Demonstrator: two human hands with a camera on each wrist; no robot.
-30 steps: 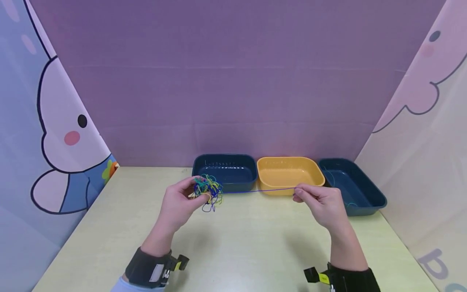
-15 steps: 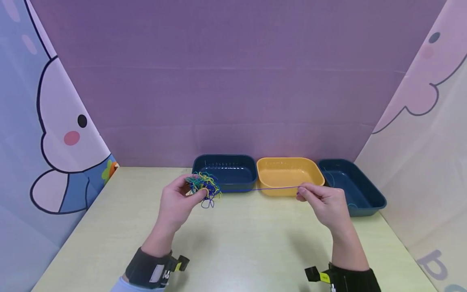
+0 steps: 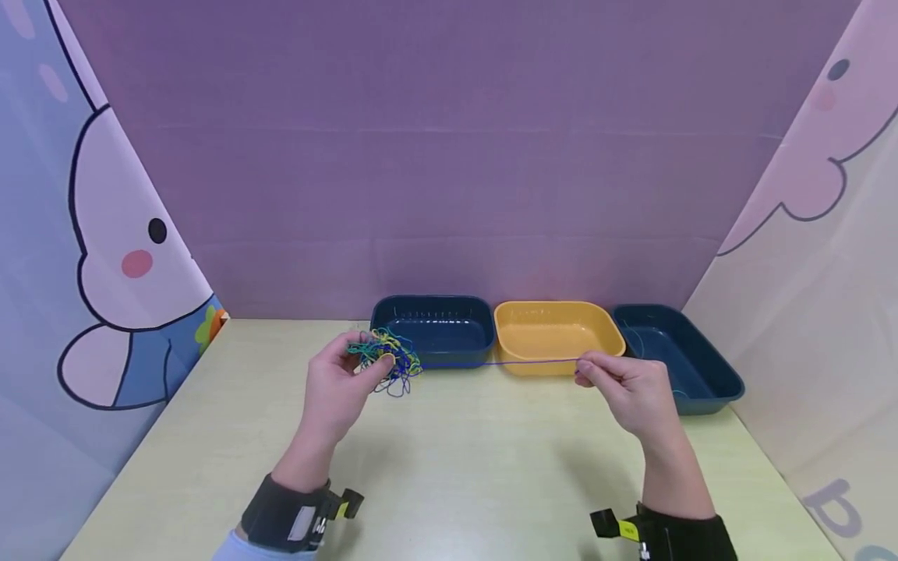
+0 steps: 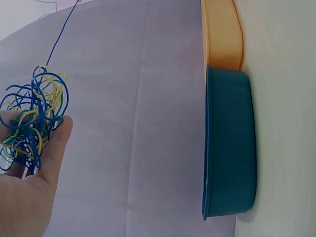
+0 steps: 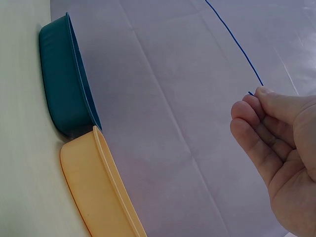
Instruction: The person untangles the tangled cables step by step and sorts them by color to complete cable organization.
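Note:
A tangle of blue, yellow and green strings (image 3: 393, 362) is held between the thumb and fingers of my left hand (image 3: 340, 389), above the table in front of the left dark blue bin. From it one blue string (image 3: 505, 362) runs straight across to my right hand (image 3: 627, 393), which pinches it between thumb and forefinger. A short end of the blue string (image 5: 251, 93) pokes out past the right fingertips in the right wrist view. In the left wrist view the tangle (image 4: 37, 116) shows many loose loops, and the blue strand leaves from its top.
Along the back of the table (image 3: 463, 475) stand a dark blue bin (image 3: 435, 354), a yellow bin (image 3: 557, 366) and a second dark blue bin (image 3: 691, 405) at the right with thin green string in it. Purple cloth (image 3: 449, 179) hangs behind them.
My left hand has drawn slightly left with the tangle, and my right hand slightly right. The blue string between them has grown a little longer and stays straight.

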